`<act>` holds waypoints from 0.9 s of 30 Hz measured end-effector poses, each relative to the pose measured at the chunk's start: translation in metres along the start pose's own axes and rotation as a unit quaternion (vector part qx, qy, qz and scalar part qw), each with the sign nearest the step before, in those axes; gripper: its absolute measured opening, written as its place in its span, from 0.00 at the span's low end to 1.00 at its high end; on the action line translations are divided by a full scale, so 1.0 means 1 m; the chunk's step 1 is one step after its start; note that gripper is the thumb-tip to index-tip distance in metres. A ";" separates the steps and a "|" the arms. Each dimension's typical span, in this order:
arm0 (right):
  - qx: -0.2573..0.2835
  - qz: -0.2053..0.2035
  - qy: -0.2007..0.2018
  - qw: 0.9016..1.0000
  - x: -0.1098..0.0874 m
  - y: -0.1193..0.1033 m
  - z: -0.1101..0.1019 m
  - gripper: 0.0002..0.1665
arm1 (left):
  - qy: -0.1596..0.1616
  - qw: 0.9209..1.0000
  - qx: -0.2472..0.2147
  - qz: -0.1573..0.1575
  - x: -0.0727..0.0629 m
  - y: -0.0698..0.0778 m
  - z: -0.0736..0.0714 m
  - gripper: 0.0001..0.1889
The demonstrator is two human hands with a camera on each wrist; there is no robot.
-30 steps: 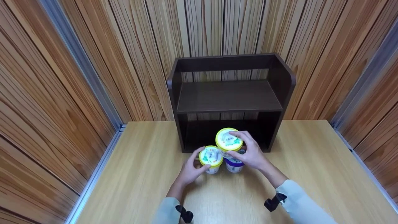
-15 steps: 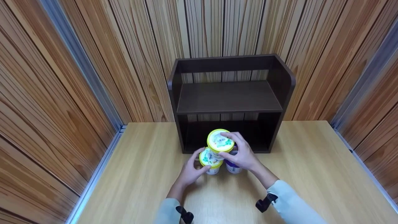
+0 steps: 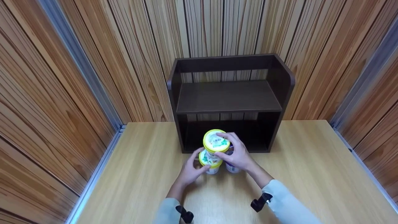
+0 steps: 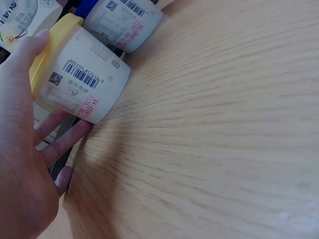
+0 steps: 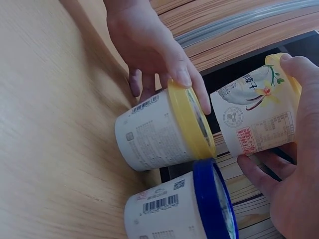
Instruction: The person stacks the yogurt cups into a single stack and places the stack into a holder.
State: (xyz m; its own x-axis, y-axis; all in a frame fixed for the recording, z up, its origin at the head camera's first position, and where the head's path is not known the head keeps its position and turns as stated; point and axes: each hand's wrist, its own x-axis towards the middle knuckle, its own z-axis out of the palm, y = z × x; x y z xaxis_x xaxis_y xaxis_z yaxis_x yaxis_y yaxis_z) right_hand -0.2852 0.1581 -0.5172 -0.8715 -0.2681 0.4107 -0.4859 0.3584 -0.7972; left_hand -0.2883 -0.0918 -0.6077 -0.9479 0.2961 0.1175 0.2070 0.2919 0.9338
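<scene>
My left hand (image 3: 190,171) holds a white tub with a yellow lid (image 4: 84,74), upright on the table, thumb at the lid and fingers behind. Right above it, a second yellow-lidded tub (image 5: 254,109) is gripped by my right hand (image 3: 238,154), thumb and fingers on either side of its lid. The raised tub's base is very close to the lower lid; whether they touch I cannot tell. Beside the lower tub, on its right, stands a tub with a blue-purple lid (image 5: 169,209), partly hidden behind my right hand in the head view.
A dark brown two-tier shelf (image 3: 230,96) stands just behind the tubs, against the wood-panelled wall (image 3: 205,28). The light wood table (image 3: 146,161) extends to both sides. Metal rails (image 3: 96,171) run along the side walls.
The right hand has moved left with its tub, from over the blue-purple-lidded tub to over the lower yellow-lidded one. The left hand has stayed in place.
</scene>
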 end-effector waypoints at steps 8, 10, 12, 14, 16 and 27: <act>0.011 0.014 -0.006 1.000 -0.002 0.006 0.009 0.40 | -0.001 1.000 0.000 0.001 0.000 -0.001 0.000 0.40; 0.014 0.015 -0.004 1.000 -0.002 0.007 0.010 0.40 | 0.000 1.000 0.002 0.001 0.000 -0.001 0.000 0.40; 0.021 0.014 -0.004 1.000 -0.002 0.008 0.012 0.40 | 0.000 1.000 0.003 -0.002 0.000 -0.001 0.001 0.41; 0.028 0.013 -0.005 1.000 -0.002 0.008 0.013 0.40 | 0.001 1.000 0.002 -0.007 0.000 -0.001 0.001 0.41; 0.036 0.012 -0.010 0.999 -0.002 0.008 0.015 0.40 | 0.003 1.000 0.003 -0.011 0.000 -0.001 0.001 0.42; 0.039 0.036 -0.035 0.998 -0.004 0.005 0.021 0.42 | 0.013 1.000 0.001 -0.011 -0.001 -0.001 0.002 0.41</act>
State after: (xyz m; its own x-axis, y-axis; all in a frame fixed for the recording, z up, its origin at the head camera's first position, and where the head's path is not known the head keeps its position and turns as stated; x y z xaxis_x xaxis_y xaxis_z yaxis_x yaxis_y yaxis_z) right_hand -0.2827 0.1422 -0.5320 -0.8958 -0.3072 0.3211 -0.4129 0.3083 -0.8570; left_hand -0.2872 -0.0910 -0.6094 -0.9580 0.2668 0.1054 0.1866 0.3003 0.9354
